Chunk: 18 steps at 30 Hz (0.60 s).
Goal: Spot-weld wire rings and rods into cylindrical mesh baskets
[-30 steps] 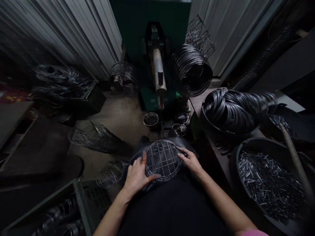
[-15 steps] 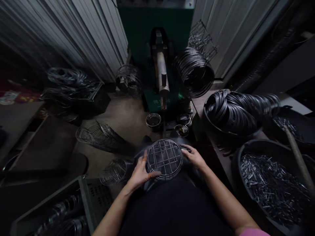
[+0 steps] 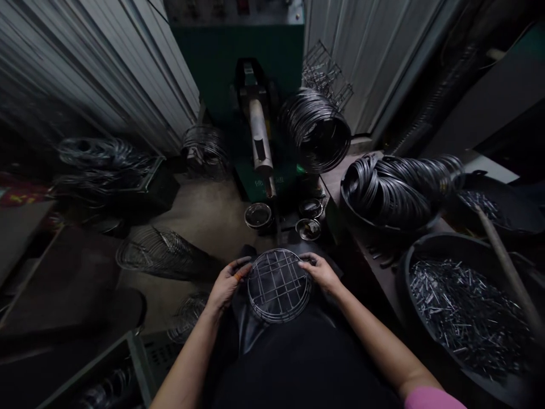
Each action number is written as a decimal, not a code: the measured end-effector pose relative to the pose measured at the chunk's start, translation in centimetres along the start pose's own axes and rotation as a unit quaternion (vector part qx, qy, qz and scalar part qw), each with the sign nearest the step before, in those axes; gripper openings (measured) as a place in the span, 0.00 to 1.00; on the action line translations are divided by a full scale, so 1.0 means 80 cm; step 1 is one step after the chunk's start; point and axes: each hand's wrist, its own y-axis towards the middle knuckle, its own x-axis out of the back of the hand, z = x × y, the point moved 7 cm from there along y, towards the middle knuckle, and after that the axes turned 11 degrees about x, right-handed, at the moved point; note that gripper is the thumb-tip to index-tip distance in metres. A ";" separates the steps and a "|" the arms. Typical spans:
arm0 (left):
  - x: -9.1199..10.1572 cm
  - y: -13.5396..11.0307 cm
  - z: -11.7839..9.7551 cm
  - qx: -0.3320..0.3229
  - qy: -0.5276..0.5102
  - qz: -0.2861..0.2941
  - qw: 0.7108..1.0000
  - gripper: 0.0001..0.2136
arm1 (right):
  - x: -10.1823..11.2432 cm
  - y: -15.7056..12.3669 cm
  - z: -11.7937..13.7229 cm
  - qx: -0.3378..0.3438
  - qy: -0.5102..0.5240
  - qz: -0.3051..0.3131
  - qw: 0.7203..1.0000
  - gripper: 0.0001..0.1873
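Note:
A round wire grid basket [image 3: 279, 285] lies on my lap, over a dark apron. My left hand [image 3: 227, 282] grips its left rim, fingers curled over the top edge. My right hand [image 3: 320, 271] holds the right rim with fingers bent on the wire. Straight ahead stands a green spot-welding machine [image 3: 255, 102] with its arm [image 3: 260, 139] reaching toward me.
At my right a black tub [image 3: 426, 363] holds short metal pins, and another tub [image 3: 395, 190] is full of wire rings. A wire coil [image 3: 317, 128] sits beside the machine. Finished wire baskets [image 3: 159, 253] lie on the floor at left. Small round tins [image 3: 258, 215] stand under the welder arm.
My left hand moved from the near rim up to the far left rim of the basket, and the basket turned. The view shifted slightly to the right.

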 end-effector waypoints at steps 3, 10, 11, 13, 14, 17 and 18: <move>-0.008 0.001 0.004 0.020 -0.025 0.030 0.999 0.26 | -0.001 -0.003 -0.001 -0.003 0.010 0.002 1.000 0.15; -0.016 0.015 -0.001 0.034 0.023 0.073 0.996 0.26 | -0.003 -0.003 -0.008 -0.027 0.032 0.003 0.999 0.15; -0.017 0.016 -0.003 0.033 0.029 0.076 0.996 0.26 | -0.003 -0.003 -0.008 -0.025 0.034 0.004 0.999 0.15; -0.019 0.017 -0.006 0.031 0.036 0.081 0.996 0.27 | -0.004 -0.002 -0.006 -0.018 0.034 0.007 0.999 0.15; -0.020 0.016 -0.007 0.034 0.034 0.084 0.995 0.27 | -0.004 -0.001 -0.006 -0.015 0.033 0.010 0.999 0.15; -0.021 0.011 -0.005 0.060 0.013 0.094 0.994 0.28 | -0.003 -0.001 -0.009 -0.024 0.033 0.012 0.999 0.17; -0.020 0.010 -0.003 0.070 0.004 0.096 0.993 0.28 | 0.000 0.000 -0.012 -0.035 0.037 0.005 0.999 0.18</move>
